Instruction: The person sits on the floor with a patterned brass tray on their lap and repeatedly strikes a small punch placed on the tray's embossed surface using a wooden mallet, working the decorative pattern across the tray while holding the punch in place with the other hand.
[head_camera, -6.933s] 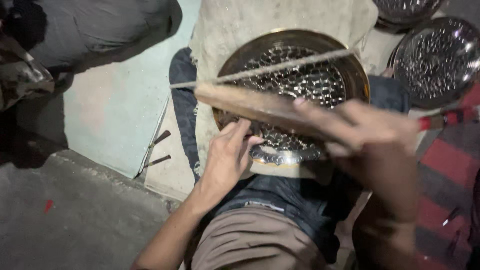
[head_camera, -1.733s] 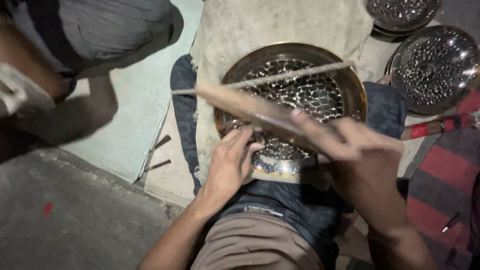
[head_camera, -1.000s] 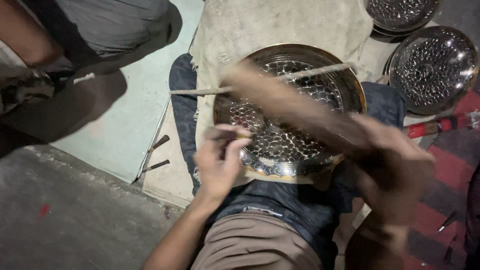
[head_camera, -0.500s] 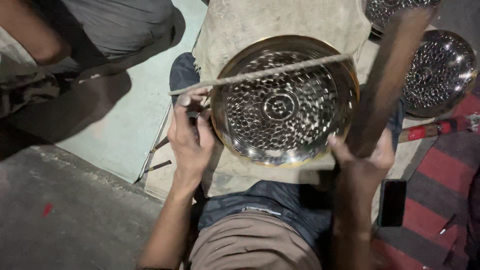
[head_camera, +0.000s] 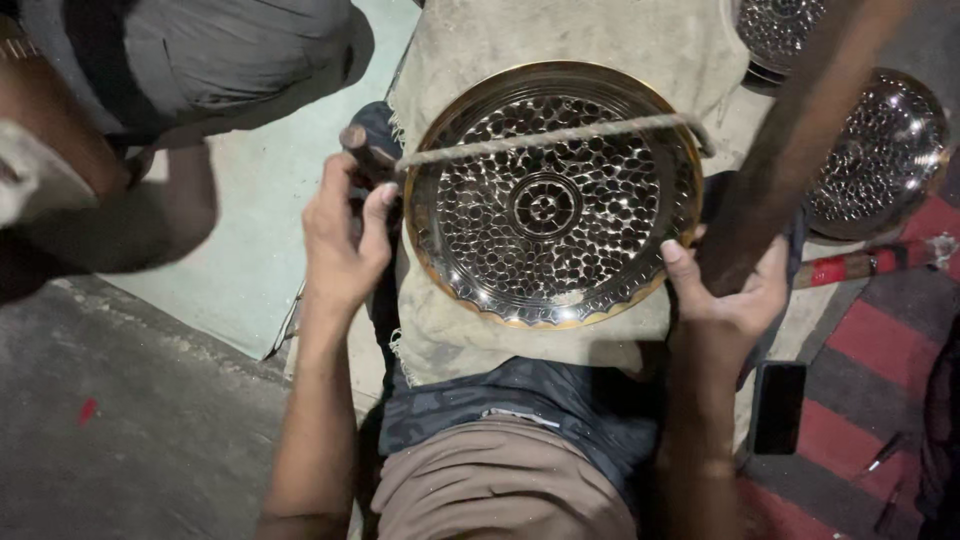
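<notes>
Two hands busy: left hand (head_camera: 342, 232) grips cord peg (head_camera: 362, 150), right hand (head_camera: 728, 292) clutches wooden stick (head_camera: 800, 140); hammered plate (head_camera: 550, 195) looks fully patterned, cord (head_camera: 545, 140) stretched across.

Wooden stick (head_camera: 800, 140), perhaps blurred, top cropped

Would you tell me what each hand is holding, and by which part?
The right hand grips the lower end of a wooden stick. The left hand clasps a short wooden peg beside the patterned metal plate.
</notes>
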